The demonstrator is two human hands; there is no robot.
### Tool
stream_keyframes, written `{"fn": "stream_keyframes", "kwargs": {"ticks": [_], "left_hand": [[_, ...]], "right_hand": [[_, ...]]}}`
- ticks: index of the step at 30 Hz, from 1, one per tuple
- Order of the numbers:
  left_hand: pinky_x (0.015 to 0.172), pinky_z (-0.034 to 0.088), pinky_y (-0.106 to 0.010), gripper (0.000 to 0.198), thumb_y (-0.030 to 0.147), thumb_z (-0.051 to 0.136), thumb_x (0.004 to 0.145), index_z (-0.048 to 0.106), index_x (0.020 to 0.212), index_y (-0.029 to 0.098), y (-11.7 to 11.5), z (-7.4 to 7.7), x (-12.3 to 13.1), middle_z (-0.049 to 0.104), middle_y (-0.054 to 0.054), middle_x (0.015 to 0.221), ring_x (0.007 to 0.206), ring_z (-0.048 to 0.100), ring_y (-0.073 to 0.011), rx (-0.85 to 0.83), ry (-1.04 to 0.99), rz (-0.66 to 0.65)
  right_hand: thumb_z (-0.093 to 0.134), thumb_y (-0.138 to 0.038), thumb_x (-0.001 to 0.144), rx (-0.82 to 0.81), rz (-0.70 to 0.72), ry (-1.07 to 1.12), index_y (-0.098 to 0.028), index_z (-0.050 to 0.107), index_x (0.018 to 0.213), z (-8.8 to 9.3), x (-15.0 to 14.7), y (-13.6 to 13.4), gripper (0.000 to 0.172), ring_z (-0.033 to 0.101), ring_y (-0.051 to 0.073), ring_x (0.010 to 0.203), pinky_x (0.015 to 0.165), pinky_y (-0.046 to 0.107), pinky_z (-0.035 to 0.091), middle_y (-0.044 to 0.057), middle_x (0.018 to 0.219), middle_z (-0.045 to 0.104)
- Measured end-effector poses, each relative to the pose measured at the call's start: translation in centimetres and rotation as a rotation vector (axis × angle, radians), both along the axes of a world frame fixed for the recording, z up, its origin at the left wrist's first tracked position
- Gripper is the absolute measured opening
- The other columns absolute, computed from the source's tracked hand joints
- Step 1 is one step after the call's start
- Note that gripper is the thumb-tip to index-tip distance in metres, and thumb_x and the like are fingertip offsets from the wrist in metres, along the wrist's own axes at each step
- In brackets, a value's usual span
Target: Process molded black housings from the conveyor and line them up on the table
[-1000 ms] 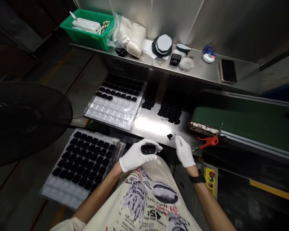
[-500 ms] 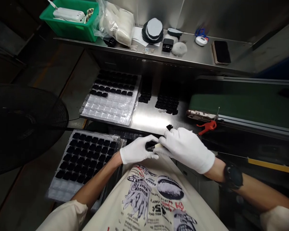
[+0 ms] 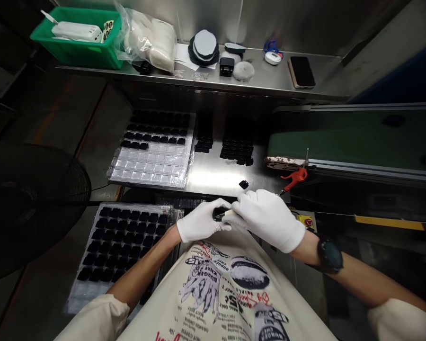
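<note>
My gloved left hand (image 3: 200, 220) grips a small black piece (image 3: 220, 214); my right hand (image 3: 266, 220) pinches a pale strip (image 3: 229, 213) against it, just beside a near tray (image 3: 88, 298).
</note>
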State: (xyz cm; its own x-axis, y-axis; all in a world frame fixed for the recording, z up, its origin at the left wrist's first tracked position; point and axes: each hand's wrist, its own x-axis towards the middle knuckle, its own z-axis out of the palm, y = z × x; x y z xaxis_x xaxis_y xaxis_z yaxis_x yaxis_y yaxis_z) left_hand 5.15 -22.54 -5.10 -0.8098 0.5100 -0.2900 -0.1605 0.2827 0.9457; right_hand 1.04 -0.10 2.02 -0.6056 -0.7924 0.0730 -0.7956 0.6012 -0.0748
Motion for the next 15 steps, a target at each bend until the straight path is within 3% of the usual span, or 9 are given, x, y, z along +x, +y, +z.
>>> {"fn": "stream_keyframes", "kwargs": {"ticks": [4,8,15], "left_hand": [[0.082,0.057,-0.034,0.029,0.030,0.083,0.097,0.074,0.122,0.019,1.2,-0.9,0.2,0.082,-0.003,0.104,0.086,0.072,-0.0173,0.005,0.133,0.080],[0.085,0.058,-0.033,0.026,0.025,0.081,0.096,0.075,0.120,0.018,2.6,-1.2,0.4,0.083,-0.004,0.107,0.089,0.075,-0.0174,-0.010,0.214,0.151],[0.083,0.059,-0.033,0.033,0.023,0.080,0.093,0.075,0.126,0.020,4.8,-1.4,1.5,0.085,-0.004,0.109,0.089,0.077,-0.0183,-0.092,0.116,0.263]], "right_hand": [[0.060,-0.058,0.113,-0.011,-0.118,-0.004,-0.018,0.072,0.074,-1.6,1.0,0.7,0.057,0.053,0.018,0.066,0.066,0.037,0.018,0.005,0.071,0.066],[0.053,-0.067,0.113,-0.021,-0.174,0.063,-0.018,0.071,0.075,-3.1,1.6,1.9,0.064,0.051,0.018,0.064,0.066,0.038,0.016,0.005,0.070,0.066],[0.056,-0.073,0.109,0.010,-0.212,0.010,-0.020,0.070,0.074,-4.4,1.5,3.5,0.065,0.049,0.018,0.062,0.067,0.038,0.012,0.003,0.070,0.066]]}}
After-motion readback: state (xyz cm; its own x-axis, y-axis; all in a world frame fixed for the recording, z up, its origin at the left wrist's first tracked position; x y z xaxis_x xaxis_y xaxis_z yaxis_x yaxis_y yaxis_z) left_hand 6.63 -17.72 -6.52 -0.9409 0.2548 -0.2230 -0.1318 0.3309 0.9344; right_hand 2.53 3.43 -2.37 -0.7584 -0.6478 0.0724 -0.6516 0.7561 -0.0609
